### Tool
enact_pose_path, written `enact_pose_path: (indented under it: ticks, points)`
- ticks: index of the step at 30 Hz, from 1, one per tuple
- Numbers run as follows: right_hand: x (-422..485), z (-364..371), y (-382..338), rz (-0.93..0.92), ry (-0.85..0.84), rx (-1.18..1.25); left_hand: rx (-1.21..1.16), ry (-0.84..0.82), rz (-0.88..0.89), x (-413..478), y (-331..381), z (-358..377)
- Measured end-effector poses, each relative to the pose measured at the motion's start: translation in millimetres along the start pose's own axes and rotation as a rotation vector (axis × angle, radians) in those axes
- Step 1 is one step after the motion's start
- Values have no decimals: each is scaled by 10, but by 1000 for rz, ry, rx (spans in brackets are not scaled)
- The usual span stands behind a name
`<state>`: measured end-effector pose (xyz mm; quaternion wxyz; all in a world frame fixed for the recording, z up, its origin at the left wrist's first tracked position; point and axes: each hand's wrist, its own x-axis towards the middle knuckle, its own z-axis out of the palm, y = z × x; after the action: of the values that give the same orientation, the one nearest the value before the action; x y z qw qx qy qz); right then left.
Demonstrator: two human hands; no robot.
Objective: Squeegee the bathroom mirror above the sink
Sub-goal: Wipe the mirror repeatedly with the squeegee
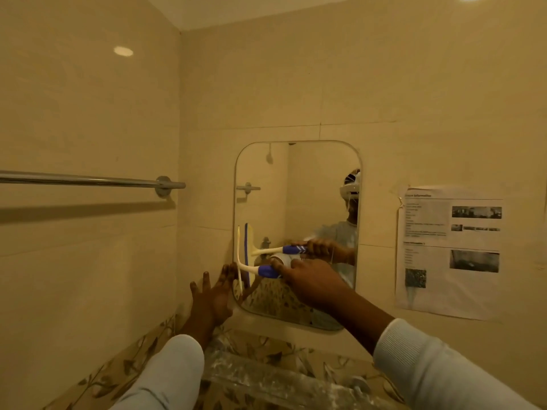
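The squeegee (250, 269) is held at the lower left edge of the mirror (310, 179), blade upright at the glass, probably so that a stroke can be drawn across to the right. Its blue handle is gripped by the right hand (307, 279), fingers (282, 269) curled round it. The left hand (211, 297) is laid flat on the wall just left of the mirror, spread and holding nothing, apparently as a brace. A shelf (266, 377) lies nearer, below; a towel rail (88, 180) is mounted left, a printed sheet (450, 250) right.
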<state>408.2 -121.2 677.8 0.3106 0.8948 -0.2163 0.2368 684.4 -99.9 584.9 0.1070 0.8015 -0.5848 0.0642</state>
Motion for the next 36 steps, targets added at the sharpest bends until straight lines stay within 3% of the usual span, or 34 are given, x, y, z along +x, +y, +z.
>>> enact_pose_path:
  ticks: [13, 23, 32, 36]
  points:
    - [-205, 285, 26, 106, -130, 1, 31, 48, -13, 12, -46, 19]
    - [-1278, 24, 528, 111, -129, -126, 81, 12, -26, -26, -19, -84]
    - [-2167, -178, 796, 349, -229, -63, 77, -12, -10, -1, -29, -52]
    - [-2348, -205, 800, 370, -228, -26, 74, -9, -11, 19, -35, -26]
